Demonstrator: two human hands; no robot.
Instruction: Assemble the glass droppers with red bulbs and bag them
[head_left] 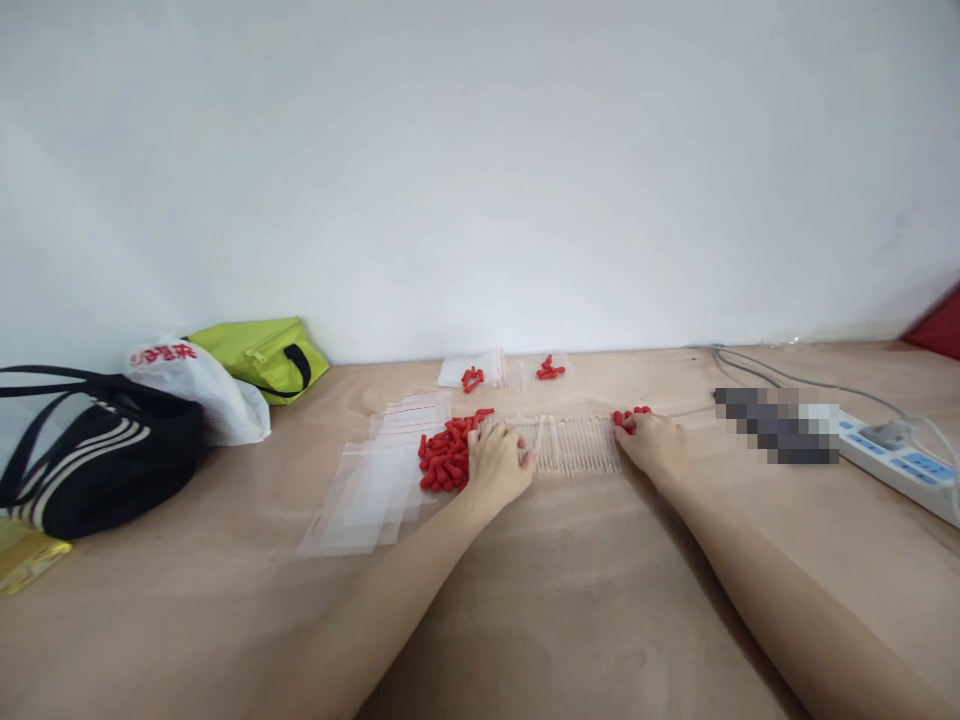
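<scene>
- Left hand [499,462] curls partway beside heaped, stubby red pieces [444,462]; any hold is unclear.
- Right hand [654,443], fingers bent, adjoins other red pieces [642,410]; grip unclear.
- Slender translucent sticks [581,445] lie between, on wood-grained tabletop [570,570].

Tabletop [570,570], wall [525,180] and power strip [896,463] suggest an indoor workspace.
</scene>
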